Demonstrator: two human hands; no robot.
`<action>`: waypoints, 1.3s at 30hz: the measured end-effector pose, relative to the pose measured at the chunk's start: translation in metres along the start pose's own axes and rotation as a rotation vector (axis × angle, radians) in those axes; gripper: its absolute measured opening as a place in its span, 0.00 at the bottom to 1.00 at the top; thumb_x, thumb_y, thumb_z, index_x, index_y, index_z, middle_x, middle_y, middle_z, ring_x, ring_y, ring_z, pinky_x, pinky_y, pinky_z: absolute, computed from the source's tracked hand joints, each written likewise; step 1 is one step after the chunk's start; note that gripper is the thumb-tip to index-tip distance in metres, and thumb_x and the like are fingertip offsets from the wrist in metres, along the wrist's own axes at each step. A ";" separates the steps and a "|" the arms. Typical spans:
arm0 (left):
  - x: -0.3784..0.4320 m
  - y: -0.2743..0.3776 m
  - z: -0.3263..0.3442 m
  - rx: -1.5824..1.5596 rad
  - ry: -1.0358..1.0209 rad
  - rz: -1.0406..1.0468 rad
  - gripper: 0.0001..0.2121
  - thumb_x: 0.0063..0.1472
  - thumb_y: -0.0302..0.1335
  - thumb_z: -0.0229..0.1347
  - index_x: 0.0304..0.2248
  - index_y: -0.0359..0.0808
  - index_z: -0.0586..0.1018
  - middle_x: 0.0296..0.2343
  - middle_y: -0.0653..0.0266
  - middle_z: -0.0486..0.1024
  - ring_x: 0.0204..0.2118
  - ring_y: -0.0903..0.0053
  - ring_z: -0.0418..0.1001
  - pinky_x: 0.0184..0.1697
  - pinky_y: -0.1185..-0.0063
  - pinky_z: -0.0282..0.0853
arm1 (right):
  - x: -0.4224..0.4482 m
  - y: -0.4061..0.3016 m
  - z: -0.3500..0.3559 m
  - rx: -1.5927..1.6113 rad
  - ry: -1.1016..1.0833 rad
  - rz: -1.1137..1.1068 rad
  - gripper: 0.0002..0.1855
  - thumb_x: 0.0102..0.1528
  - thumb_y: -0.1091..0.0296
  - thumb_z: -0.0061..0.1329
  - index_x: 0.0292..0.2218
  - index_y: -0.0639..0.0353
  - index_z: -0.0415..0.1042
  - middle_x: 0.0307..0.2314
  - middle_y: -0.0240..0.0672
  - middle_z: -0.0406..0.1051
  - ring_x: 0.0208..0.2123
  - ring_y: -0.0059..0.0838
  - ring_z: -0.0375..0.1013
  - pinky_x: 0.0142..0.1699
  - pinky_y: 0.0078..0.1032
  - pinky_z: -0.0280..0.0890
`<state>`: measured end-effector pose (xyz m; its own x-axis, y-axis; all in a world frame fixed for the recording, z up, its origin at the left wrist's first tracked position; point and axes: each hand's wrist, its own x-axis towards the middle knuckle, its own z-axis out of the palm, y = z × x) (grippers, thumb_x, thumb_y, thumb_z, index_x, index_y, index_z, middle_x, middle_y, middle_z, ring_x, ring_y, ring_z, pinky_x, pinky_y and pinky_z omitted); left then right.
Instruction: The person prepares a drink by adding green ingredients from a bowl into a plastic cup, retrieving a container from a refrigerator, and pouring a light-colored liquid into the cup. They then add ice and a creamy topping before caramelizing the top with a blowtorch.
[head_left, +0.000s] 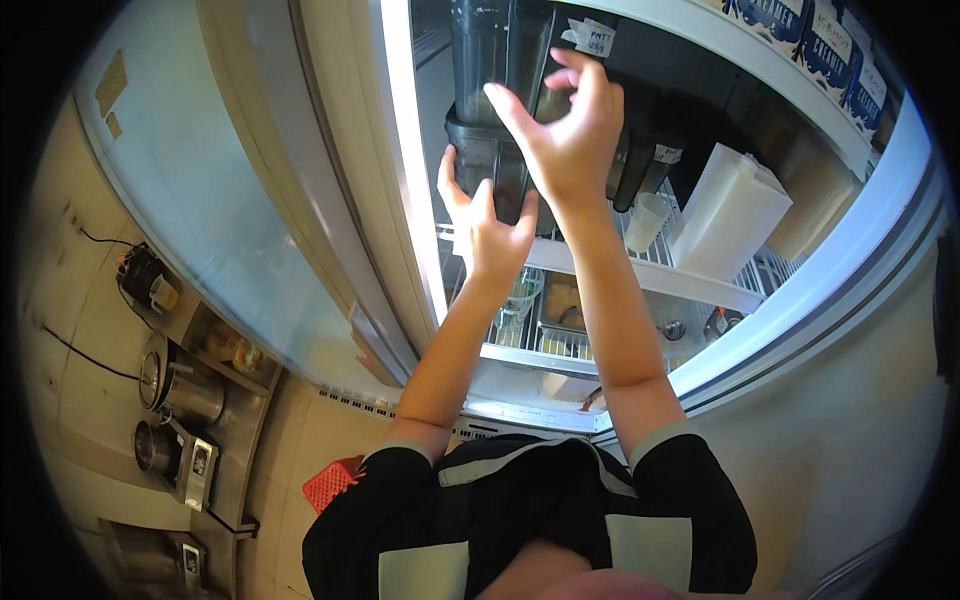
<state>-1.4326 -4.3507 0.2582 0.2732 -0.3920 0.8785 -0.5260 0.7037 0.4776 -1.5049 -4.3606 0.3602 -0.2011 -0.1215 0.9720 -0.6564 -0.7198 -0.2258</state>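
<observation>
Both my hands reach into an upright fridge with its door swung out. My left hand (491, 232), fingers and thumb spread, is at the front of a dark see-through container (478, 161) on a wire shelf; whether it touches is unclear. Another dark clear container (480, 67) stands on top of that one. Higher and to the right, my right hand (581, 124) holds nothing, its thumb and curled fingers apart. It is in front of the upper containers, just below a white handwritten label (590, 37) on a dark container.
A white jug (731, 214) and a clear plastic cup (646, 223) share the shelf. Creamer cartons (829, 52) sit above. Below are a metal food pan (564, 307) and clear cups (519, 296). The fridge door (217, 165) flanks my left; beyond are steel pots (193, 394) and a red basket (330, 484).
</observation>
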 end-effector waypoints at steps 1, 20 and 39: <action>-0.002 -0.001 0.005 -0.019 0.027 -0.007 0.14 0.36 0.25 0.59 0.17 0.27 0.65 0.49 0.37 0.47 0.51 0.48 0.50 0.46 0.68 0.56 | 0.007 -0.001 0.008 -0.155 0.034 -0.084 0.27 0.31 0.55 0.61 0.31 0.60 0.65 0.21 0.32 0.64 0.27 0.31 0.61 0.35 0.28 0.55; 0.148 0.074 -0.019 0.174 0.424 0.959 0.16 0.45 0.37 0.55 0.30 0.36 0.70 0.34 0.57 0.67 0.39 0.62 0.64 0.42 0.70 0.59 | 0.037 0.027 -0.015 0.107 -0.130 0.117 0.12 0.32 0.70 0.51 0.20 0.56 0.61 0.16 0.29 0.61 0.23 0.32 0.61 0.35 0.30 0.51; 0.210 0.088 0.029 0.120 0.591 0.914 0.09 0.45 0.34 0.50 0.25 0.37 0.72 0.24 0.57 0.70 0.29 0.62 0.67 0.31 0.70 0.62 | 0.051 0.010 -0.027 0.210 -0.230 0.185 0.12 0.40 0.76 0.47 0.31 0.67 0.65 0.17 0.42 0.67 0.18 0.31 0.69 0.24 0.25 0.62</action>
<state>-1.4447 -4.3876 0.4841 0.0668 0.6174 0.7838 -0.7930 0.5096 -0.3339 -1.5419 -4.3557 0.4054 -0.1176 -0.3961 0.9106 -0.4561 -0.7930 -0.4039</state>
